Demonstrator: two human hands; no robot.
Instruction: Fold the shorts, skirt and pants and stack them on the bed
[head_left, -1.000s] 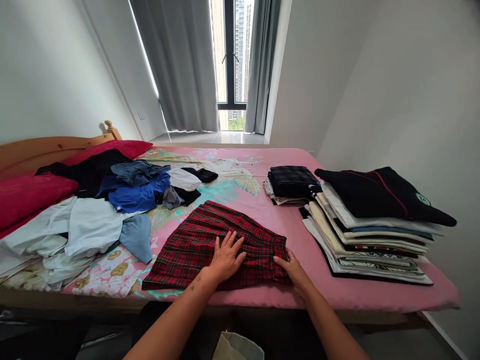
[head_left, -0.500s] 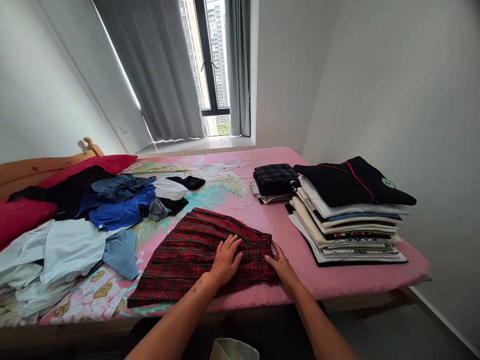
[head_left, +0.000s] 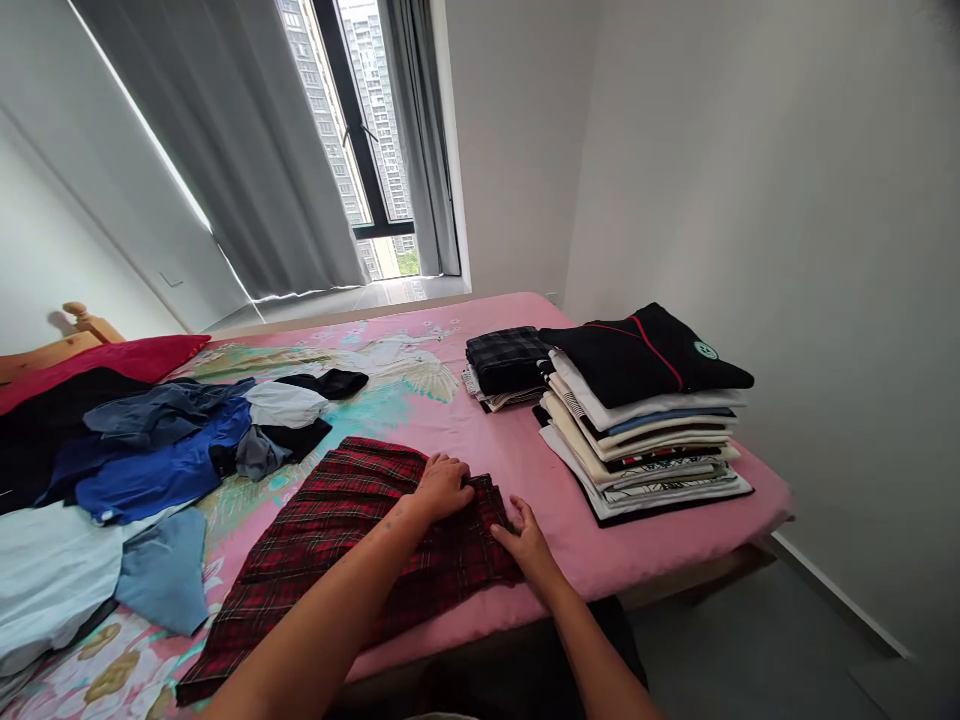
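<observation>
A red plaid pleated skirt (head_left: 330, 520) lies on the near side of the bed, its waistband toward the right and its hem spread to the lower left. My left hand (head_left: 444, 488) has its fingers curled down on the skirt's far edge, close to the waistband, and grips the cloth there. At the waistband end, my right hand (head_left: 529, 548) rests with thumb and fingers apart, the thumb touching the fabric. My left forearm covers part of the pleats.
To the right stands a tall stack of folded clothes (head_left: 645, 440) topped by a black garment with red piping (head_left: 637, 350). Behind it sits a smaller pile with dark plaid cloth (head_left: 506, 358). Loose clothes (head_left: 165, 450) are heaped at left on the pink bed sheet (head_left: 420, 415).
My left hand has moved from lying flat on the skirt to its far edge, with fingers now curled. My right hand stays by the waistband. The view has turned right.
</observation>
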